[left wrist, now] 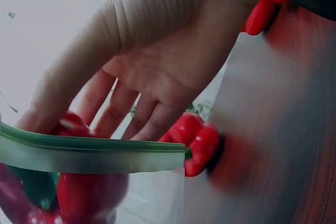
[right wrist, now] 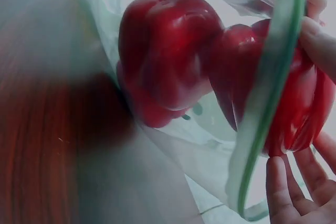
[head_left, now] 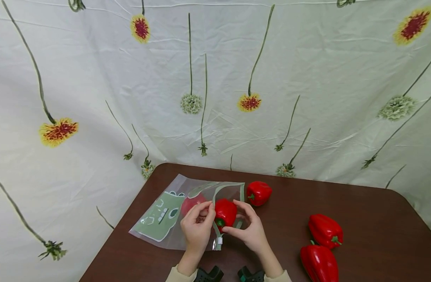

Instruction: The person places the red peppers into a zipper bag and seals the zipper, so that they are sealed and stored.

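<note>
A clear zip bag [head_left: 181,239] with a green printed figure lies on the brown table, its green-edged mouth held apart toward the right. My left hand [head_left: 195,229] pinches the bag's edge between thumb and fingers. At the opening, my right hand [head_left: 249,231] grips a red bell pepper [head_left: 226,211] with a green stem, thumb on the near side and fingers on the far side. The right wrist view shows this pepper [right wrist: 302,111] partly behind the green zip strip. Another red bell pepper [head_left: 191,204] is inside the bag, blurred by the plastic.
One red bell pepper [head_left: 259,193] sits just beyond the bag's mouth. Further right lie two more, a bell pepper [head_left: 322,230] and a nearer bell pepper [head_left: 320,263], close together. A flower-printed white cloth [head_left: 215,78] hangs behind the table [head_left: 374,231].
</note>
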Available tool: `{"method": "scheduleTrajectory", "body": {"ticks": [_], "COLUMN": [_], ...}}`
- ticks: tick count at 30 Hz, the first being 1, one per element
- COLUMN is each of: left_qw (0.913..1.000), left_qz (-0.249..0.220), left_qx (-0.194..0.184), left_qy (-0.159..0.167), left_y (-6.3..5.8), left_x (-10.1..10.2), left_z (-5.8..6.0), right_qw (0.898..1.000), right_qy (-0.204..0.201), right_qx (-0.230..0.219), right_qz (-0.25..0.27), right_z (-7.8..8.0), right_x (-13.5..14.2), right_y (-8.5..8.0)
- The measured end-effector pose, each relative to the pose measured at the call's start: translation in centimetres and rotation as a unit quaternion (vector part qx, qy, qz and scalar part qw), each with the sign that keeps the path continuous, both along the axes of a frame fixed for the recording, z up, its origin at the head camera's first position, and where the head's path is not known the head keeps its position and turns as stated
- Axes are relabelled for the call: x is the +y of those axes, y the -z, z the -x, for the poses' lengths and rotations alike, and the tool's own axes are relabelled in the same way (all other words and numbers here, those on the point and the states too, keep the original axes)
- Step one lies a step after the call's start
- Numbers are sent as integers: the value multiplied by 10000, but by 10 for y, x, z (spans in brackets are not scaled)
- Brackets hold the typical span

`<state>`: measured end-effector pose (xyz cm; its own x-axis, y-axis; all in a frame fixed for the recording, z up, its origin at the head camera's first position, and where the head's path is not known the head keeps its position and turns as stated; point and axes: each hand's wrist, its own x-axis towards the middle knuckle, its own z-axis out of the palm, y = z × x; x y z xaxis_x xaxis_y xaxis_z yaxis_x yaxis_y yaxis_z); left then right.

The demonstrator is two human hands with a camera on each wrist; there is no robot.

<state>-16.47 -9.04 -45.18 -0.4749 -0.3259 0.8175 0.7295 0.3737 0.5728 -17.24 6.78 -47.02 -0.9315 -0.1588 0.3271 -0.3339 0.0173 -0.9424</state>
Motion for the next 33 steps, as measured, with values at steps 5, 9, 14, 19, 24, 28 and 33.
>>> {"method": "scheduleTrajectory", "body": {"ticks": [5, 9, 14, 19, 24, 28, 33], "left_qw": [10000, 9998, 9996, 9998, 9995, 9993, 9993], "left_qz": [41, 79, 42, 35, 46, 44, 47], "left_qx": [35, 182, 215, 173, 294, 362, 360], "left_qy": [-21, -85, -149, -106, -86, -120, -99], "left_y": [-1, -14, -33, -35, -33, -33, -34], "left_x": [0, 2, 5, 4, 4, 3, 3], "left_z": [-1, -6, -17, -18, -16, -15, -16], "right_qw": [9999, 9980, 9960, 9968, 9963, 9950, 9914], "right_qy": [-20, -405, -616, -298, 16, 278, 641], "right_qx": [-24, 186, 236, 164, 298, 238, 141], "right_qz": [127, 437, 607, 724, 801, 928, 1135], "right_z": [-3, -4, -1, 0, 1, 4, 9], "right_x": [-5, -5, -3, 0, 4, 8, 13], "right_y": [-3, -3, 3, 1, 0, 4, 8]}}
